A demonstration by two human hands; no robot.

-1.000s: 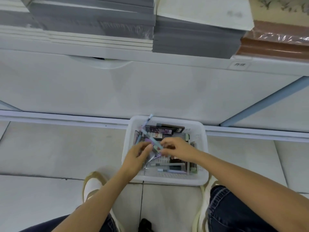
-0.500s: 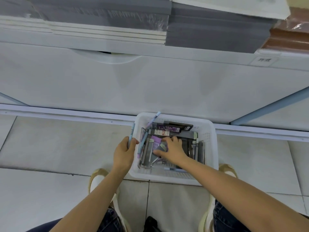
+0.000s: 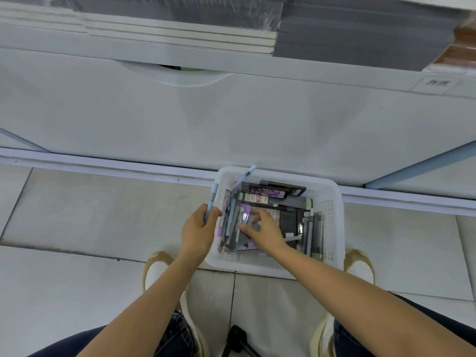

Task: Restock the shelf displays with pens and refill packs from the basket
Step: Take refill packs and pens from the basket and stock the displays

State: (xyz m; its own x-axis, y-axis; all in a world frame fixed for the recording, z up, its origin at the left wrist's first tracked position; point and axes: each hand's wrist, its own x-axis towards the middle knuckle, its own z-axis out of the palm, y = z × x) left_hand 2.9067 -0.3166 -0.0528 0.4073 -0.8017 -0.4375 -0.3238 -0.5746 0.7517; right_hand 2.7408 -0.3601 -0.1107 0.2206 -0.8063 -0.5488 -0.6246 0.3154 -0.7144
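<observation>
A white plastic basket (image 3: 332, 228) stands on the tiled floor against the shelf base, filled with several pens and dark and purple refill packs (image 3: 268, 193). My left hand (image 3: 198, 230) hovers at the basket's left rim and grips a light blue pen (image 3: 211, 199) that points up and away. My right hand (image 3: 262, 231) reaches into the basket's middle, thumb and fingers closing on a grey and purple pack (image 3: 247, 235). Another pen (image 3: 244, 176) leans over the basket's far left corner.
The white shelf base (image 3: 231, 119) rises straight ahead, with stacked grey and white paper pads (image 3: 180, 29) on the shelf above and a small label (image 3: 436, 83) at the right. My shoes flank the basket. A dark object (image 3: 238, 338) lies on the floor between my legs.
My left hand drew a blue pen out to the basket's left rim and holds it there. My right hand went deeper into the basket onto a pack.
</observation>
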